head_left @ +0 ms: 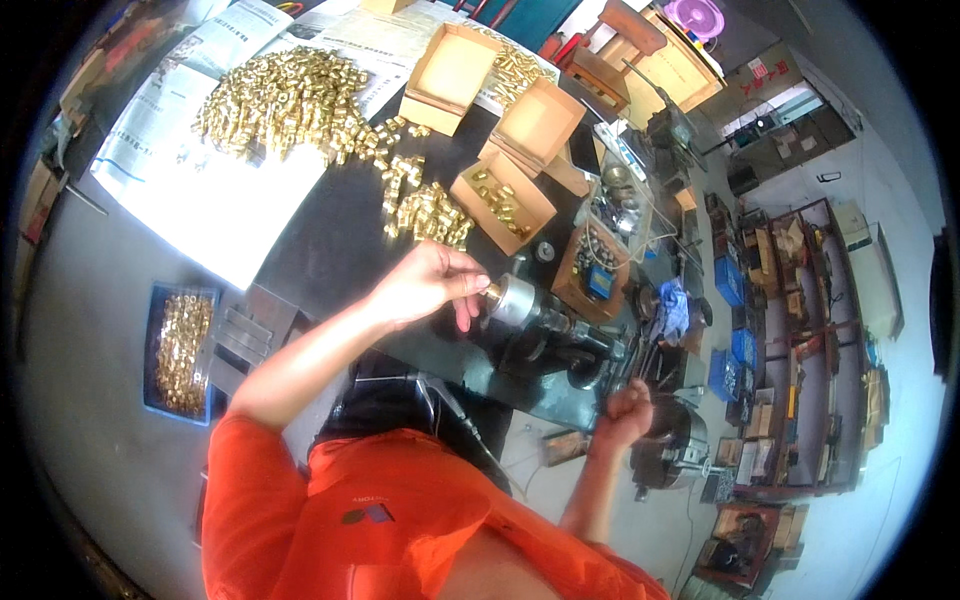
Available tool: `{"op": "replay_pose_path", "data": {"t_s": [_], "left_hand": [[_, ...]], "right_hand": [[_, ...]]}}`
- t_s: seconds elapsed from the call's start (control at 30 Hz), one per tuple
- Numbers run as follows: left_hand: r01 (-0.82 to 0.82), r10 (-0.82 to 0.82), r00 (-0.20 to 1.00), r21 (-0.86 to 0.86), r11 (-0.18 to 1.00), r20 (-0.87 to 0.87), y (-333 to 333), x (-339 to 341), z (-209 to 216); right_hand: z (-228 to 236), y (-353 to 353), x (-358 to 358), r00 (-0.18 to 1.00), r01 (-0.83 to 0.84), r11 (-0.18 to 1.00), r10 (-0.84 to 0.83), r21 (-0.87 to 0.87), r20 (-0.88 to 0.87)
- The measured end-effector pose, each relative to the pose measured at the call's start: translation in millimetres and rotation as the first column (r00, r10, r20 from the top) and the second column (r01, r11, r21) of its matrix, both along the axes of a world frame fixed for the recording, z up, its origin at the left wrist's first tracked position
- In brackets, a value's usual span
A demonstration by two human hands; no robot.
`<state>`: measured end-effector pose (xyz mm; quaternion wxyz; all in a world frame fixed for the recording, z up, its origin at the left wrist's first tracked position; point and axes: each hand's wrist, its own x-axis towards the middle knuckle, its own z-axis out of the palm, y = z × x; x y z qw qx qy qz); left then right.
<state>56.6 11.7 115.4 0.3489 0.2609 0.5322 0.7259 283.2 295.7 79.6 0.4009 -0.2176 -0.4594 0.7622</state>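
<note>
Orange shirt cloth [400,480] is nearest, below the near edge of one dark surface [325,240]. Newspaper [215,235] covers its left edge and carries one big heap [280,105] of brass fittings, too many for counting. Past this edge stands one blue tray [153,345] of similar pieces, also uncountable. Three open cartons are toward the far edge: a first carton [455,65], a second carton [543,120] and a nearer carton [528,228] with several fittings inside. Of two hands, the left hand [425,285] pinches narrowly; the right hand [627,412] is curled by the near edge, and I cannot tell whether it grips anything. One metal chuck [514,300] is near that edge. At its mouth, between the left fingertips, is one small brass piece [493,291]. Probably the step is inserting or removing it; the next move seems to call for straight alignment with the chuck.
</note>
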Motion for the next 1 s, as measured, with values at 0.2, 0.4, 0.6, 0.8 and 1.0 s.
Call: {"op": "replay_pose_path", "data": {"t_s": [0.2,0.4,0.6,0.8,1.0], "left_hand": [[0.031,-0.030,0.999,0.075,0.997,-0.018,2.1,-2.7,-2.5],[0.036,-0.039,0.999,0.085,0.996,0.025,2.2,-0.3,2.0],[0.007,-0.007,1.000,0.027,1.000,0.005,3.5,-0.5,-1.0],[0.006,-0.006,1.000,0.009,1.000,0.026,4.3,0.3,-1.3],[0.049,-0.046,0.994,0.039,0.998,-0.096,2.9,-0.1,6.5]], "right_hand": [[4.4,-1.1,0.0,1.000,-0.011,1.000,0.011,0.017,-0.005],[37.0,5.4,-27.3,1.000,0.016,0.998,-0.015,0.062,-0.014],[35.3,8.6,-27.8,0.992,-0.044,0.993,0.056,0.106,-0.116],[36.8,4.4,-21.3,0.998,-0.051,0.998,0.051,0.031,-0.019],[38.9,21.0,-44.2,0.998,-0.015,0.999,0.018,0.051,-0.067]]}}
